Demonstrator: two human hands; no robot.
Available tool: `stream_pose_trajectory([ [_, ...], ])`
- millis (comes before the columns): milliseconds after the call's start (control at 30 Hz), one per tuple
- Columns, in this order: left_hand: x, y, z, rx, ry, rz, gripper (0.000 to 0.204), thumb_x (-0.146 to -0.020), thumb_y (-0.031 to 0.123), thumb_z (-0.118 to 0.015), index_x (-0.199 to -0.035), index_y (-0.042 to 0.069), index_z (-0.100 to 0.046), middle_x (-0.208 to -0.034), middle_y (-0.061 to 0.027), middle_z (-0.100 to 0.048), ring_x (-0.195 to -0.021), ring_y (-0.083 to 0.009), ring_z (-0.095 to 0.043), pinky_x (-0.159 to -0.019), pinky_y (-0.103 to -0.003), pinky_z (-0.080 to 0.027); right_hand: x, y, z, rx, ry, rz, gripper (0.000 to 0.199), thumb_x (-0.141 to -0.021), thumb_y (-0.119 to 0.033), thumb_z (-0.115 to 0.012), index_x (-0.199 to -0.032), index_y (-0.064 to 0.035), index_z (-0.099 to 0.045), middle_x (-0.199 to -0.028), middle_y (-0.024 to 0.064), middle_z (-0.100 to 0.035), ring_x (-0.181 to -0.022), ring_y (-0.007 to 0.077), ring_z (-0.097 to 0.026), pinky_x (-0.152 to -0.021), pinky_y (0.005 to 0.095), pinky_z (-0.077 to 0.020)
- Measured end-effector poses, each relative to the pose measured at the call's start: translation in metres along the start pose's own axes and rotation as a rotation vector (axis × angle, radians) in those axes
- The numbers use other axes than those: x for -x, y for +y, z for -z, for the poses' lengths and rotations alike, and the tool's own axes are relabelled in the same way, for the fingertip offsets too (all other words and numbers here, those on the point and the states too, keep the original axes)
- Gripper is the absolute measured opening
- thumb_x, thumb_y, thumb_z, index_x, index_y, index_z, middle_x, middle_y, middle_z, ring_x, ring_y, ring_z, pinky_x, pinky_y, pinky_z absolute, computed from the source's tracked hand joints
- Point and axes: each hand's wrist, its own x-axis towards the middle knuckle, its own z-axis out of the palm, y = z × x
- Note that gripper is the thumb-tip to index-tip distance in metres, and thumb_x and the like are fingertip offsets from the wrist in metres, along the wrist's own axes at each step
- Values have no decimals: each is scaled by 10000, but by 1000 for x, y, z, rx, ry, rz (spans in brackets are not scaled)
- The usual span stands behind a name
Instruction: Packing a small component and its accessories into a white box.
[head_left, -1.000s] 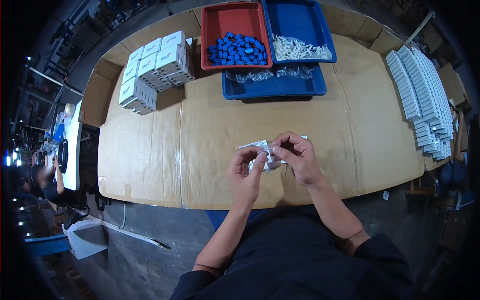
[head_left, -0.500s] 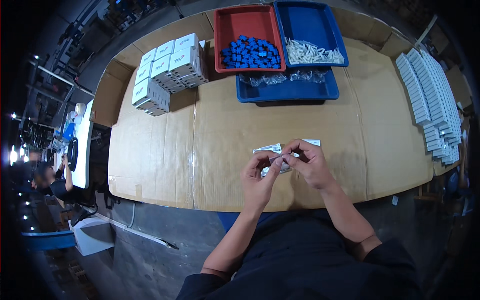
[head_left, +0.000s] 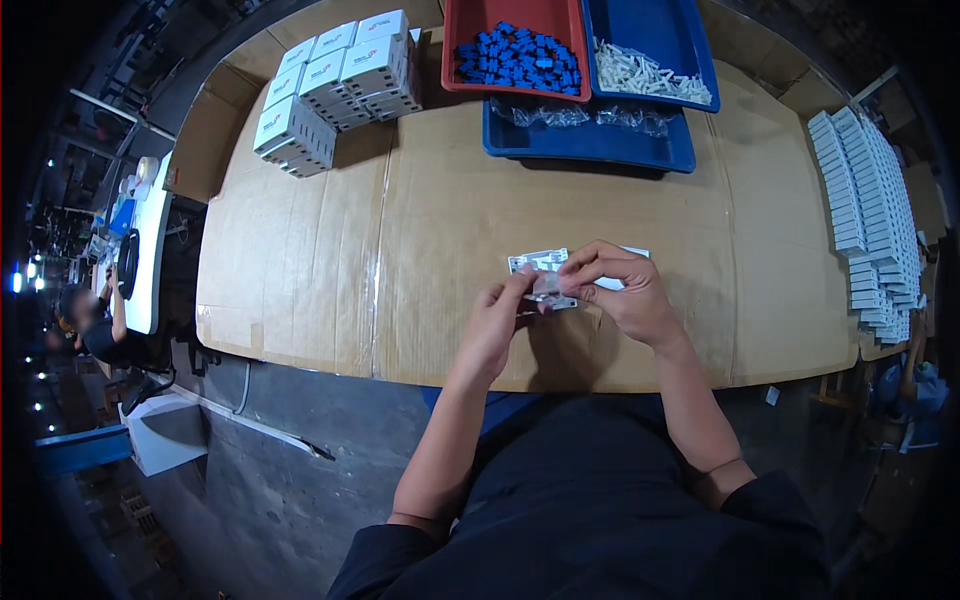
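Note:
A small clear plastic bag is stretched between my two hands above the near part of the table. My left hand pinches its left side between thumb and fingers. On the other side, my right hand grips the bag's edge with thumb and forefinger. What the bag holds, if anything, is too small to make out. Just beneath and beyond it lies a white moulded plastic part, partly covered by the hands. Behind my right hand, a flat white piece shows only in part.
Small white boxes are stacked at the far left. A red tray of blue parts and a blue tray of white parts rest over a lower blue tray with clear bags. White parts form tall stacks at right. A co-worker sits at left.
My hands have drawn slightly apart, and the clear bag now shows spread between them. The whole view has shifted, so the trays and boxes appear higher up.

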Motion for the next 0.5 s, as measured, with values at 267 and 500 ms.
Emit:
stream_pose_trajectory([
  [267,4,-11,5,191,-44,-123,280,-1028,194,-718,-1251,24,-718,-1036,-47,-731,-862,-112,-670,-773,-274,-553,6,-1,5,129,-92,32,265,-926,50,-721,-1171,-32,-780,-1275,82,-688,-1149,191,-675,-985,307,-543],
  [500,0,-16,-3,101,21,-270,198,-1015,119,-717,-1178,6,-716,-990,-45,-715,-911,-113,-683,-778,-288,-572,12,11,-7,-172,0,-238,450,-989,27,-675,-1428,-4,-583,-1254,98,-693,-1109,141,-662,-953,294,-552],
])
